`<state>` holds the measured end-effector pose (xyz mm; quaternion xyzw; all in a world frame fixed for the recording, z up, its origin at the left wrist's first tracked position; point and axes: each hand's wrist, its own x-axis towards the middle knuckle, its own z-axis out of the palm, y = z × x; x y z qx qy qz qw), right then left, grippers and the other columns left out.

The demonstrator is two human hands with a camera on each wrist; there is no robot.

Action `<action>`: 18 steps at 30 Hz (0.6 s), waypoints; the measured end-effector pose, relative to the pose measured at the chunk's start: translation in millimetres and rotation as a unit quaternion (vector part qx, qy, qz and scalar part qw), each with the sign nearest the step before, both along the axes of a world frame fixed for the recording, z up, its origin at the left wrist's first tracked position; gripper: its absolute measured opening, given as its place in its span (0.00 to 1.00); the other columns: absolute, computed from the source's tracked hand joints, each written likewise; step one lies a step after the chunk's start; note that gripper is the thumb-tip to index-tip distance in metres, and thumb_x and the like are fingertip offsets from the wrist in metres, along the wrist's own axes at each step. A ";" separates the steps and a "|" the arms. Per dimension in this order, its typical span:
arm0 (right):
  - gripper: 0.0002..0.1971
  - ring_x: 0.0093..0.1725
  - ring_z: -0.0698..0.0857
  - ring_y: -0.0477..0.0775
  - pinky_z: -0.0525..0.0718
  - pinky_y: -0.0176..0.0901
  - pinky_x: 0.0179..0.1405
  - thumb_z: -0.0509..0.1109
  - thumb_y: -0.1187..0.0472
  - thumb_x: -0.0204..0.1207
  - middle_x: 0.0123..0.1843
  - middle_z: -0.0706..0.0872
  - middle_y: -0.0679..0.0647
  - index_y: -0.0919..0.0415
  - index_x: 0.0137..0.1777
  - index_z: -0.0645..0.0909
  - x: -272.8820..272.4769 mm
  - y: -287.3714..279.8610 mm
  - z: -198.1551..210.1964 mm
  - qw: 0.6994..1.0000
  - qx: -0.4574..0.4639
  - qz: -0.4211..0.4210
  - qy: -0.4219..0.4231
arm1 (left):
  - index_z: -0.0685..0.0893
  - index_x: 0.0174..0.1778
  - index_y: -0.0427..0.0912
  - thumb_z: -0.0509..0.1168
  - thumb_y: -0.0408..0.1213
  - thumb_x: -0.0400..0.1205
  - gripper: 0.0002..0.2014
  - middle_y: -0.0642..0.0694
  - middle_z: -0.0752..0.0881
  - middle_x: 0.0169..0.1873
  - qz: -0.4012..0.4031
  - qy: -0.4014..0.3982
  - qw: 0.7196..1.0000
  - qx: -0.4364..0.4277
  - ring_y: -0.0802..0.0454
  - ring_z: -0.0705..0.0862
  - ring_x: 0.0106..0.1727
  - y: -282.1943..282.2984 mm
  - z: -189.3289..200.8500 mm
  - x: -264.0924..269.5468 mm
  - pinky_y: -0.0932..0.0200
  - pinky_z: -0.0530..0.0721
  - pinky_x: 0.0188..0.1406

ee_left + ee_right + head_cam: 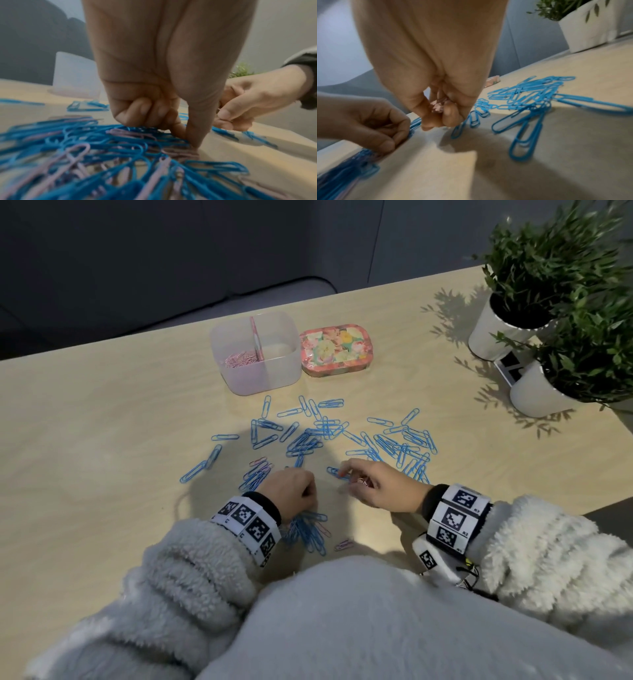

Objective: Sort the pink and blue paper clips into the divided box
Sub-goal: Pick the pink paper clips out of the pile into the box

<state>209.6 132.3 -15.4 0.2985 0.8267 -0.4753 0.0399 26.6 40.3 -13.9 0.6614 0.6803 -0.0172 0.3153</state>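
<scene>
A translucent divided box (274,378) stands at the back of the table, with pink clips (239,359) in its left compartment. Blue clips (325,436) lie scattered across the middle. My left hand (303,491) is over a mixed blue and pink pile (102,155); its thumb and forefinger (190,140) pinch down on a pink clip (180,152) at the pile's edge. My right hand (356,479) hovers close by, its fingers curled around a small bunch of pink clips (438,105). The right compartment's floor looks bare.
A floral tin (335,350) sits right of the box. Two white potted plants (534,385) stand at the far right, with a marker card between them. A lone pink clip (343,544) lies near my body. The table's front edge is under my sleeves.
</scene>
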 end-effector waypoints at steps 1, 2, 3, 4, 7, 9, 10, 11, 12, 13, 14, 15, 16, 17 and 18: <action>0.10 0.24 0.74 0.38 0.68 0.26 0.27 0.60 0.72 0.76 0.28 0.75 0.44 0.62 0.50 0.81 -1.7 -1.8 2.0 1.000 -0.013 0.010 -0.009 | 0.81 0.49 0.39 0.60 0.38 0.80 0.08 0.42 0.85 0.51 0.015 -0.016 1.000 -0.002 0.44 0.81 0.53 -1.0 -1.1 -0.6 0.53 0.79 0.53; 0.11 0.23 0.73 0.40 0.67 0.27 0.26 0.58 0.73 0.75 0.26 0.74 0.46 0.65 0.46 0.83 -3.4 -4.8 4.6 0.999 -0.020 0.028 -0.025 | 0.81 0.48 0.39 0.59 0.38 0.80 0.08 0.42 0.84 0.50 0.035 -0.039 0.999 -0.002 0.45 0.81 0.52 -1.7 -1.7 -1.5 0.53 0.78 0.52; 0.11 0.23 0.72 0.41 0.66 0.28 0.26 0.58 0.73 0.74 0.26 0.73 0.48 0.66 0.42 0.83 -4.6 -8.4 5.9 0.998 -0.017 0.047 -0.039 | 0.81 0.48 0.39 0.59 0.38 0.81 0.08 0.43 0.84 0.48 0.059 -0.064 0.996 -0.005 0.46 0.81 0.49 -2.0 -1.6 -2.6 0.54 0.78 0.50; 0.10 0.25 0.73 0.42 0.68 0.31 0.29 0.59 0.70 0.75 0.27 0.74 0.50 0.66 0.39 0.82 -5.1 -12.7 6.8 0.996 0.001 0.069 -0.051 | 0.80 0.48 0.38 0.59 0.38 0.81 0.08 0.44 0.84 0.46 0.081 -0.089 0.993 -0.007 0.48 0.80 0.46 -2.3 -0.9 -3.8 0.55 0.77 0.47; 0.09 0.36 0.76 0.52 0.71 0.43 0.36 0.69 0.52 0.72 0.35 0.81 0.51 0.57 0.40 0.78 -2.0 -27.8 5.5 0.977 0.124 0.149 -0.090 | 0.79 0.43 0.40 0.60 0.37 0.81 0.06 0.50 0.80 0.36 0.142 -0.154 0.978 0.004 0.52 0.77 0.38 -2.4 0.4 -9.2 0.60 0.75 0.39; 0.11 0.41 0.80 0.55 0.72 0.43 0.40 0.71 0.47 0.69 0.40 0.86 0.52 0.53 0.44 0.78 -0.2 -34.3 2.7 0.963 0.158 0.195 -0.098 | 0.77 0.38 0.41 0.62 0.36 0.81 0.06 0.53 0.76 0.29 0.166 -0.181 0.969 0.018 0.55 0.73 0.32 -1.5 2.2 -15.2 0.61 0.71 0.34; 0.11 0.43 0.81 0.55 0.72 0.43 0.41 0.71 0.49 0.69 0.42 0.86 0.52 0.53 0.46 0.79 0.2 -36.6 3.2 0.961 0.160 0.206 -0.092 | 0.77 0.37 0.42 0.62 0.35 0.81 0.06 0.54 0.75 0.28 0.175 -0.188 0.966 0.023 0.57 0.72 0.30 -0.8 3.3 -18.5 0.62 0.70 0.32; 0.09 0.45 0.81 0.56 0.73 0.44 0.43 0.70 0.52 0.71 0.44 0.87 0.53 0.54 0.47 0.80 0.3 -37.6 2.4 0.961 0.159 0.209 -0.085 | 0.77 0.38 0.42 0.62 0.36 0.81 0.06 0.54 0.75 0.27 0.185 -0.194 0.963 0.027 0.58 0.71 0.29 0.3 5.4 -21.9 0.64 0.69 0.30; 0.07 0.47 0.82 0.56 0.74 0.45 0.45 0.68 0.54 0.72 0.45 0.87 0.53 0.54 0.47 0.80 0.4 -38.1 1.5 0.961 0.161 0.213 -0.078 | 0.78 0.39 0.42 0.62 0.36 0.81 0.05 0.55 0.75 0.27 0.194 -0.200 0.960 0.035 0.59 0.71 0.29 1.7 8.3 -25.6 0.66 0.69 0.30; 0.06 0.49 0.82 0.57 0.75 0.46 0.47 0.67 0.56 0.73 0.46 0.87 0.54 0.54 0.48 0.81 0.6 -37.8 -0.2 0.959 0.167 0.218 -0.075 | 0.79 0.42 0.42 0.62 0.36 0.81 0.04 0.55 0.76 0.28 0.201 -0.203 0.957 0.043 0.59 0.71 0.29 3.4 11.6 -29.9 0.69 0.69 0.29; 0.06 0.50 0.82 0.59 0.74 0.47 0.47 0.65 0.57 0.74 0.47 0.87 0.55 0.55 0.48 0.81 0.6 -37.5 -1.3 0.955 0.177 0.225 -0.076 | 0.79 0.44 0.41 0.61 0.36 0.82 0.03 0.55 0.77 0.29 0.210 -0.206 0.955 0.050 0.59 0.72 0.29 5.8 14.8 -34.7 0.71 0.70 0.29; 0.07 0.50 0.82 0.60 0.74 0.47 0.46 0.64 0.58 0.74 0.48 0.87 0.56 0.56 0.49 0.81 1.0 -36.6 -2.8 0.952 0.186 0.230 -0.082 | 0.79 0.48 0.42 0.60 0.35 0.83 0.03 0.54 0.78 0.31 0.220 -0.208 0.951 0.058 0.58 0.73 0.31 9.0 17.7 -40.1 0.71 0.71 0.30; 0.07 0.51 0.81 0.61 0.73 0.47 0.45 0.64 0.57 0.74 0.48 0.86 0.57 0.57 0.49 0.80 1.5 -34.5 -4.2 0.950 0.190 0.231 -0.093 | 0.78 0.53 0.43 0.59 0.35 0.83 0.05 0.51 0.79 0.33 0.233 -0.208 0.947 0.069 0.55 0.74 0.33 13.1 20.9 -46.1 0.69 0.73 0.31; 0.07 0.50 0.81 0.62 0.72 0.47 0.44 0.64 0.57 0.74 0.48 0.86 0.58 0.58 0.48 0.79 1.7 -31.5 -5.2 0.949 0.191 0.230 -0.101 | 0.78 0.57 0.43 0.57 0.35 0.84 0.08 0.49 0.80 0.36 0.247 -0.205 0.943 0.084 0.53 0.75 0.35 18.4 23.9 -52.7 0.67 0.73 0.33; 0.06 0.49 0.80 0.62 0.71 0.47 0.43 0.63 0.57 0.74 0.48 0.85 0.58 0.58 0.47 0.78 1.4 -27.8 -5.4 0.950 0.186 0.226 -0.106 | 0.77 0.61 0.42 0.56 0.35 0.85 0.11 0.46 0.80 0.39 0.261 -0.202 0.938 0.102 0.50 0.75 0.37 24.7 26.4 -59.7 0.65 0.74 0.34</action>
